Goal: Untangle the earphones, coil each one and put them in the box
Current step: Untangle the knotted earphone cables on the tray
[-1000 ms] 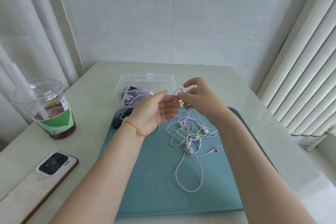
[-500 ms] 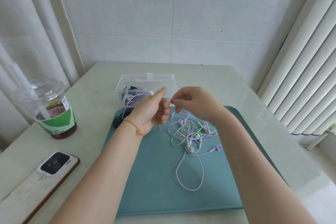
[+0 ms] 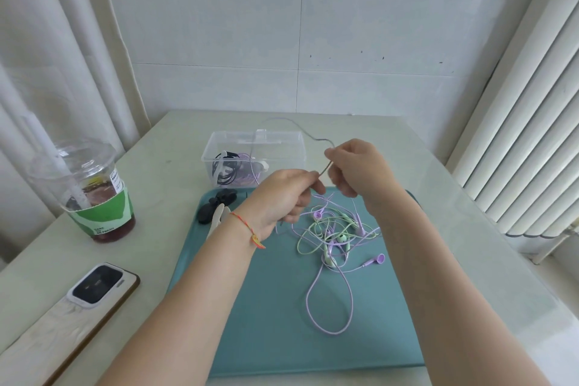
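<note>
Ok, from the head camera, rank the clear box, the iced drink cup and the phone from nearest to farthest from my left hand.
Measured from the left hand:
1. Clear box, just beyond it, toward the wall.
2. Iced drink cup, off to the left on the table.
3. Phone, at the near left, toward the table's edge.

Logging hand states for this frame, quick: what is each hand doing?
Left hand: pinches the purple earphone cable.
Right hand: pinches the same cable slightly farther along, above the teal mat.

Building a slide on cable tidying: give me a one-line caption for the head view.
Both hands, left hand and right hand, pinch a purple earphone cable above the tangle, near the clear box.
</note>
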Available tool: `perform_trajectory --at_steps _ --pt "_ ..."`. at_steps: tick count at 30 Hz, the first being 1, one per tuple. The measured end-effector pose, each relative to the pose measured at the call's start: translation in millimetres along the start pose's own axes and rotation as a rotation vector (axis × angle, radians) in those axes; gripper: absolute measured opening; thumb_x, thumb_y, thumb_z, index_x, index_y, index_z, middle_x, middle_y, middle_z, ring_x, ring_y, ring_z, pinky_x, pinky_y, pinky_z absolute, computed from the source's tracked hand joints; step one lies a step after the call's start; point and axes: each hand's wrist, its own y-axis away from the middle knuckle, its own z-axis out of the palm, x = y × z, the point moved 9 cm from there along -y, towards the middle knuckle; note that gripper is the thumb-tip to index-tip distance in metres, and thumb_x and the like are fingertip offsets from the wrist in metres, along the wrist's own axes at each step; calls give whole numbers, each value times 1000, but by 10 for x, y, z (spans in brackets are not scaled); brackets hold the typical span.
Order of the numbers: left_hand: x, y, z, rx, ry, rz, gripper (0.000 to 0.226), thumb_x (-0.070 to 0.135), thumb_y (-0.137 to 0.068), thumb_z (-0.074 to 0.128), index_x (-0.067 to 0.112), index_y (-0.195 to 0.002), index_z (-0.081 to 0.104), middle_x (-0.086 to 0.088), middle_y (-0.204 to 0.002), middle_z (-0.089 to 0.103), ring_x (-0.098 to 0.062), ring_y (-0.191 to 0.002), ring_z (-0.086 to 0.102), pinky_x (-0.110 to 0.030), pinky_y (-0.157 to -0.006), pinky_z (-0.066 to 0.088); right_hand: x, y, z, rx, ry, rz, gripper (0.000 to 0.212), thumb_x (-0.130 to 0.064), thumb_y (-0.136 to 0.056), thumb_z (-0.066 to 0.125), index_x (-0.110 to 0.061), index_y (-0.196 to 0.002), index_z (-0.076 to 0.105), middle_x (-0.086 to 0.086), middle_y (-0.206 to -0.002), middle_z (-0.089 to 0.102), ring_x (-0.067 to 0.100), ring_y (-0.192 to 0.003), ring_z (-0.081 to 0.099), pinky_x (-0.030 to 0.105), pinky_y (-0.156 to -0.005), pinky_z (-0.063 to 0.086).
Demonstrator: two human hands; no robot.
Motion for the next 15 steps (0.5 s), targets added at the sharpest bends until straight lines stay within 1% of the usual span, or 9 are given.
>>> perform_trajectory --at_steps 2,5,7,8,9,10,11,13,15 --pt "-1 -1 -59 16 23 0 33 25 -102 43 14 -72 51 9 -45 24 -7 -38 15 -16 -39 13 45 -32 -200 146 -27 5 13 -13 -87 51 -9 -76 52 7 -57 54 18 -44 39 23 -44 29" --pt "-14 -2 -231 109 -32 -6 32 22 -99 48 13 -69 53 7 -44 27 -9 -38 17 -16 -38 14 175 -60 -410 279 -157 49 16 -13 -86 48 -10 -71 50 6 -63 55 20 -51 44 27 -49 35" --pt "-86 -28 -432 232 -198 -30 30 20 -93 50 12 -66 59 2 -45 38 -13 -39 28 -18 -37 22 231 -72 -515 311 -204 67 17 -12 -88 46 -8 -73 52 6 -67 58 19 -48 49 25 -46 38" --pt "-133 -39 -544 298 -305 -39 29 19 -90 51 12 -65 62 -3 -48 47 -17 -41 38 -21 -40 32 251 -94 -535 289 -167 66 18 -11 -89 47 -7 -73 54 5 -66 60 16 -45 49 23 -44 37" --pt "-158 -47 -638 358 -417 -40 27 19 -88 51 12 -66 64 -8 -54 57 -22 -47 50 -25 -46 43 268 -124 -535 249 -102 63 18 -9 -90 48 -7 -73 56 4 -65 62 13 -41 48 21 -41 36" --pt "-171 -50 -706 401 -506 -40 24 19 -87 50 12 -69 65 -13 -63 64 -26 -55 58 -32 -56 51 292 -153 -534 208 -20 64 19 -8 -90 50 -8 -73 58 3 -64 63 11 -37 46 19 -39 34" --pt "-188 -55 -750 421 -544 -42 21 19 -87 50 11 -74 65 -13 -70 67 -28 -60 63 -36 -62 55 326 -175 -556 188 62 73 19 -7 -90 51 -10 -73 59 2 -63 64 10 -35 45 18 -38 33" --pt "-239 -61 -752 387 -496 -56 15 16 -89 51 10 -83 64 -8 -74 68 -25 -58 64 -35 -61 57 374 -210 -690 230 198 81 21 -7 -89 50 -16 -74 61 0 -61 65 14 -40 45 21 -44 35" --pt "-253 -68 -734 367 -520 -50 13 15 -89 52 12 -84 65 -6 -76 69 -24 -59 67 -33 -62 59 375 -220 -832 281 250 75 24 -7 -89 49 -18 -73 62 -1 -61 64 16 -46 44 25 -50 36"
